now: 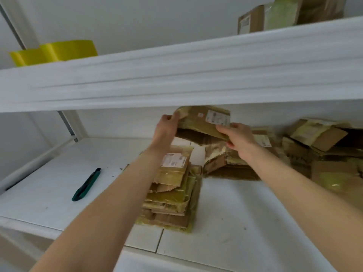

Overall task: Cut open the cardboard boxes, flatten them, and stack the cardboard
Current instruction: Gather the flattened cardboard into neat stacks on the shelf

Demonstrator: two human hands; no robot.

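Since the lower shelf (225,209) of the white rack serves as the workbench, everything for the job sits on it. Upper shelf (176,79) hangs close overhead, carrying yellow rolls (55,52) at left and more taped boxes (275,16) at right, out of play. Loose pile of boxes (318,138) fills the right rear of the lower shelf, crumpled and tape-wrapped, likely the waiting supply. Flattened stack (172,193) stands at centre near the front edge, sheets laid flat one on another, so finished pieces likely go there. Held box (200,124) is in the air behind the stack, just under the upper shelf's lip, tilted and partly collapsed. Left hand (167,132) grips its upper left corner, fingers wrapped over the edge. Right hand (238,138) pinches the lower right edge beside the shipping label (217,117). The two-sided grip probably steadies it for squashing flat or for carrying to the stack; cannot tell which. Utility knife (86,185) lies well apart at left, untouched, blade state unclear, parked within reach for the next cut.
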